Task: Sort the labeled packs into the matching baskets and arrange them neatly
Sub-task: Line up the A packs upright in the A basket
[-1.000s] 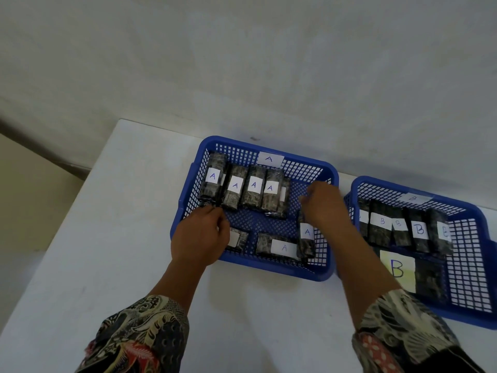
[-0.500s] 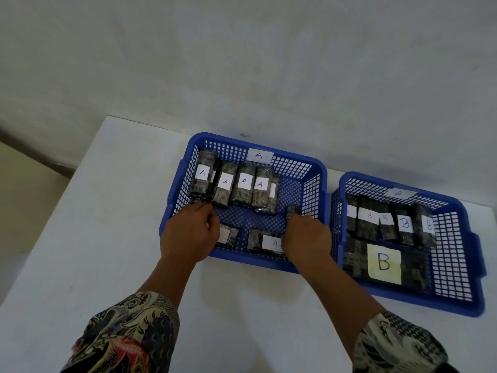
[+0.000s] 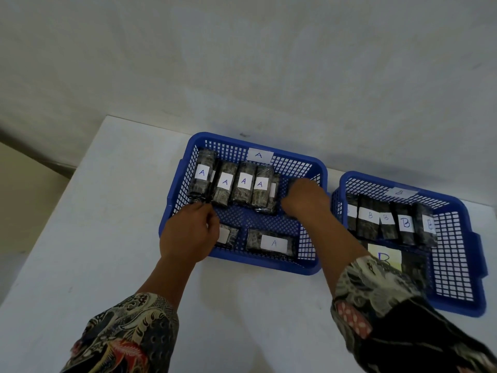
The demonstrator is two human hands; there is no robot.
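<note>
Two blue mesh baskets sit side by side on a white table (image 3: 107, 238), against a pale wall. A basket (image 3: 309, 168) on the left has a white "A" tag on its far wall; B basket (image 3: 457, 238) on the right has a "B" tag, blurred.

Packs are dark, shiny, plastic-wrapped blocks, each with a white paper label and a blue handwritten letter. In A basket: a back row of A packs (image 3: 242, 184) standing side by side, four labels readable, leftmost one tilted; a fifth behind the last shows only a label edge. Front of the basket: flat A pack (image 3: 271, 242) lying lengthwise, label up, and another flat pack (image 3: 228, 235), half hidden by the left hand.

B basket: row of B packs (image 3: 390, 222) along the back, labels partly blurred. In front, yellow B note (image 3: 384, 258) lies on dark packs, partly behind the right sleeve.

Left hand (image 3: 188, 235): fingers curled, tips pinching at the bottom end of the leftmost A pack (image 3: 201, 179). Right hand (image 3: 306, 200): inside A basket, right of the back row, fingers curled down; a dark pack seems held under it, blurred, cannot tell for sure.

Batik-pattern sleeves (image 3: 129, 335) on both arms.
</note>
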